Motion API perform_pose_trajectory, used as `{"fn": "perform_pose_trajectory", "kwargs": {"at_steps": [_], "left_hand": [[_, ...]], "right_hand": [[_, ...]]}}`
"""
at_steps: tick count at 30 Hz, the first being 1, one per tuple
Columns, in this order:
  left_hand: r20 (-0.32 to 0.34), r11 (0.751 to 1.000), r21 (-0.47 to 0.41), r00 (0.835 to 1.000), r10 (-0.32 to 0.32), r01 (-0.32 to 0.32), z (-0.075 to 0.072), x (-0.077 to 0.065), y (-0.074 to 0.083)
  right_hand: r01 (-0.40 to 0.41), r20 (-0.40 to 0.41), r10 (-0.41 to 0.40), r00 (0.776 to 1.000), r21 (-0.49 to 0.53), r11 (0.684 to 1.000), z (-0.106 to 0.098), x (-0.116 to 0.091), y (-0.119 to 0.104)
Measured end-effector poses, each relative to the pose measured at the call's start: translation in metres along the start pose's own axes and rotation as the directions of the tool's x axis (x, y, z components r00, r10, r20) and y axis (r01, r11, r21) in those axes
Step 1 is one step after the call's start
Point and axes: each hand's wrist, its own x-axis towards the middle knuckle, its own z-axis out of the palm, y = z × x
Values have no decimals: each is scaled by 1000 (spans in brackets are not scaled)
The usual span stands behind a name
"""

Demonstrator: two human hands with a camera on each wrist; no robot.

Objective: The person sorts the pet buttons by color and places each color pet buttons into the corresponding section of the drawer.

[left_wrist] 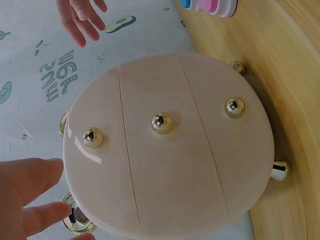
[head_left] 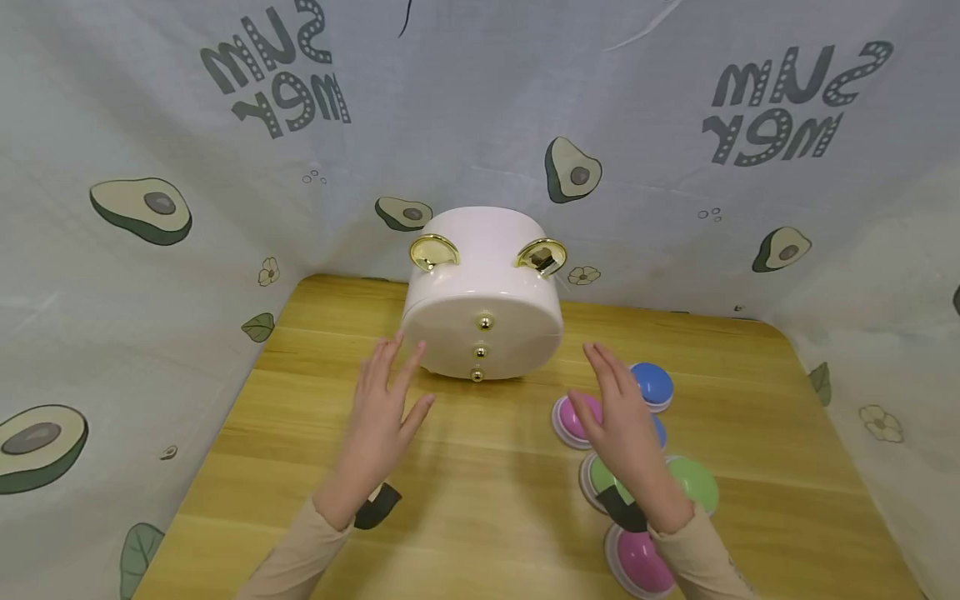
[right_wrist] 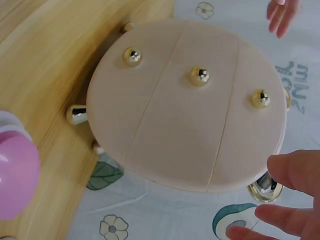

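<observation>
A pale pink, rounded drawer box (head_left: 487, 229) stands at the back of the wooden table. Its oval front has seams and three round gold knobs (left_wrist: 162, 123), and two gold ears (head_left: 542, 257) rise from its top. In the head view my left hand (head_left: 378, 417) is held before the box's left side, fingers spread, fingertips overlapping its lower edge. To the right of the box hangs my right hand (head_left: 626, 425), fingers extended, over several coloured domes. Neither hand holds anything. The right wrist view shows thumb and fingers (right_wrist: 295, 175) beside a gold ear.
Domed discs on white bases cluster at right: a pink dome (head_left: 581, 415), a blue dome (head_left: 652, 385), a green dome (head_left: 696, 483) and others partly under the right arm. A printed avocado cloth (head_left: 465, 108) hangs behind the table (head_left: 465, 500). Short gold feet (left_wrist: 281, 170) support the box.
</observation>
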Motion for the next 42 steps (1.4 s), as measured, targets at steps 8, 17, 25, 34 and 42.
{"fn": "perform_pose_trajectory", "kwargs": {"at_steps": [8,17,25,34,42], "left_hand": [[-168,955,-293,986,-5,-46,-16,21,-13],[-187,834,-552,974,-125,1,-32,60,-29],[-99,750,-659,981,-164,59,-34,89,-35],[-14,702,-709,993,-120,75,-36,106,-33],[6,677,-736,1000,-31,25,-25,115,-45]], "right_hand": [[39,-48,-27,998,265,963,-3,11,-5],[-8,40,-16,999,553,833,-5,30,-16],[-60,148,-51,988,655,754,3,44,-24],[-129,246,-94,965,752,646,18,57,-31],[-181,303,-132,944,808,561,31,67,-34]]}}
